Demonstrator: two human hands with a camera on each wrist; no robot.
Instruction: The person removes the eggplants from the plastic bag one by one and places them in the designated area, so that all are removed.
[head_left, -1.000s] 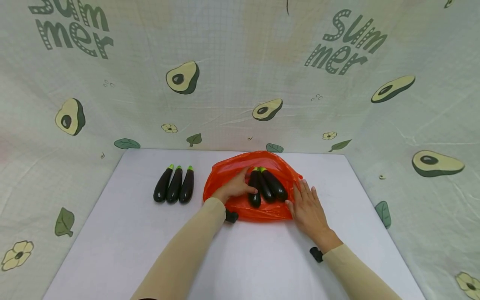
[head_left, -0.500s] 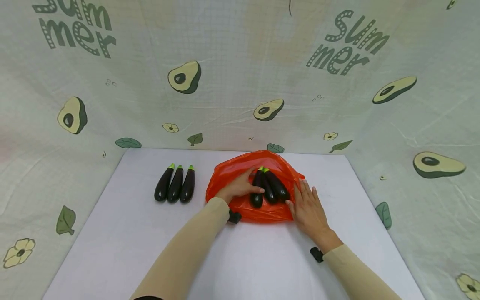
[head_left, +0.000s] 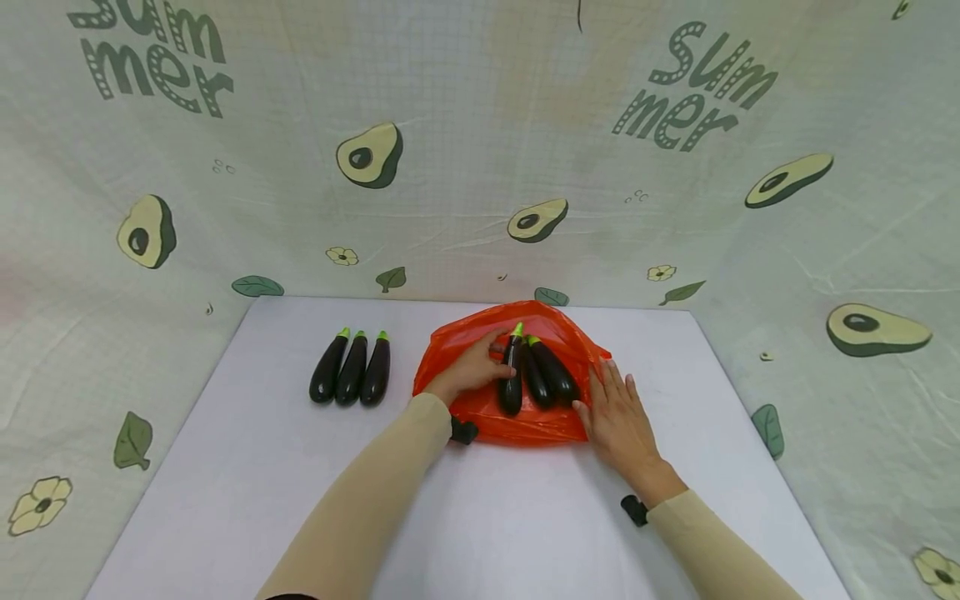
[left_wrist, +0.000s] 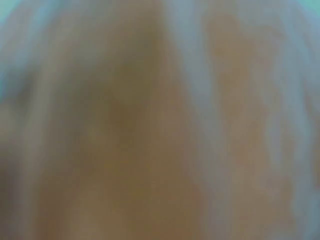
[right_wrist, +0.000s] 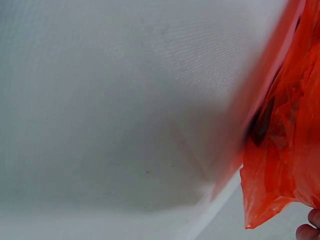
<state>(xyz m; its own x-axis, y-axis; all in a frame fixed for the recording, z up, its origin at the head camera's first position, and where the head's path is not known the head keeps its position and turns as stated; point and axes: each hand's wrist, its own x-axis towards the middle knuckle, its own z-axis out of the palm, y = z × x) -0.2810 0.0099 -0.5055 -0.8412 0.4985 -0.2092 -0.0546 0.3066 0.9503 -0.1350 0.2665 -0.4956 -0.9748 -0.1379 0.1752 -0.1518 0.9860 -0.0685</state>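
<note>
In the head view an orange-red plastic bag (head_left: 498, 429) lies spread with its mouth wide. My left hand (head_left: 472, 371) reaches in from the left and grips a dark, glossy eggplant (head_left: 511, 393), thumb across its front. Two more eggplants (head_left: 553, 372) lie side by side in the bag, just right of the gripped one. My right hand (head_left: 621, 425) rests against the bag's right edge with fingers straight. The right wrist view has the crinkled bag (right_wrist: 280, 165) along its right side and some fingertips (right_wrist: 310, 227) in the corner. The left wrist view is too blurred to read.
Three eggplants (head_left: 350, 369) with green stems lie in a row on the white table (head_left: 510, 525), left of the bag. A pale cloth (head_left: 465, 125) printed with avocados hangs behind the table and along its sides.
My left hand, after a small shift right, has drawn back a little left with the gripped eggplant. Its stem end is raised and a gap separates it from the other two. My right hand stays put.
</note>
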